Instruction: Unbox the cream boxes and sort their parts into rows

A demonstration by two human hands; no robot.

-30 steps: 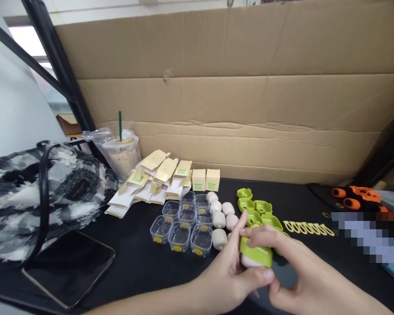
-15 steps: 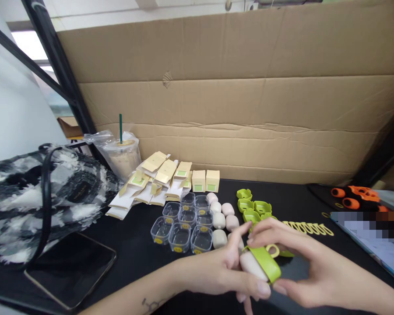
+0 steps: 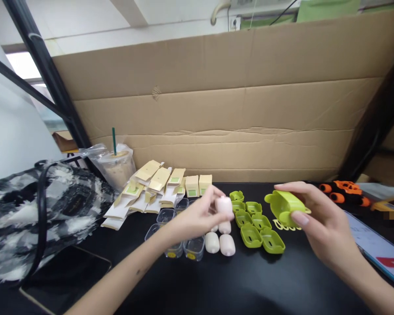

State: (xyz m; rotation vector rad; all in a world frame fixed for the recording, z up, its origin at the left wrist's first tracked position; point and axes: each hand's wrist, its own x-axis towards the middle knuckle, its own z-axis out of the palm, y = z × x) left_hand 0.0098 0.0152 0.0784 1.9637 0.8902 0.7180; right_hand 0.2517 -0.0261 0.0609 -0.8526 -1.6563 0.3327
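My left hand (image 3: 205,212) is closed around a small pale pink rounded block (image 3: 223,205), held just over more of the same kind. Two pale rounded blocks, one cream (image 3: 212,242) and one pink (image 3: 227,245), stand below it on the black table. Off to the right, my right hand (image 3: 310,214) pinches a hollow green plastic cover (image 3: 286,207) with rounded ear-like tabs, its opening facing left. Between the hands, several matching green covers (image 3: 251,235) lie open side up. Small clear boxes with yellow stickers (image 3: 193,249) are partly hidden by my left forearm.
Folded cardboard packets (image 3: 159,180) and small upright boxes (image 3: 205,183) stand at the back. A bagged drink (image 3: 118,168), a shaggy bag (image 3: 65,210) and a dark tablet (image 3: 68,275) are left. Yellow rings (image 3: 284,225), an orange toy car (image 3: 346,188) and a screen (image 3: 374,245) are right.
My hands have moved apart from the pale block and green cover they held together. My left hand went up and left with a pale block; my right rose with a green cover. The view tilted up.
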